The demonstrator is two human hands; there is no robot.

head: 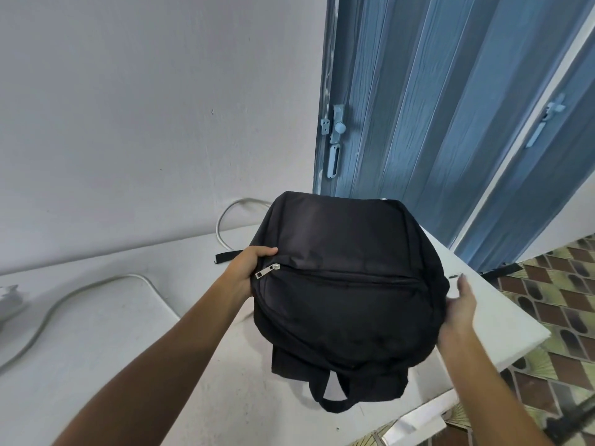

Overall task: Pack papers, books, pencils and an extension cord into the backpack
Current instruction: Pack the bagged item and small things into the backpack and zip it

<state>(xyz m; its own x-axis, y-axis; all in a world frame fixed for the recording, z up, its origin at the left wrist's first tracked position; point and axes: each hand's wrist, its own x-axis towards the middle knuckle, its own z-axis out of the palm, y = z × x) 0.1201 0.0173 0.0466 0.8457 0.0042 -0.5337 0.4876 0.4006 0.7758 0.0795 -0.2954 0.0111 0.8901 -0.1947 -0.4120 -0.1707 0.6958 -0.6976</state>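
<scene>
Head view: backpack [347, 281] on table [135, 333], zipped.
Left hand [249, 268]: grips its left side.
Right hand [460, 304]: released, fingers straight.
Advice: main zip to be opened fully first.

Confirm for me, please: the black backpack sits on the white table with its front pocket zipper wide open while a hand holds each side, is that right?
Not quite. The head view shows the front pocket zipper closed, its pull by the left hand. The black backpack does sit on the white table, with the right hand at its other side.
</scene>
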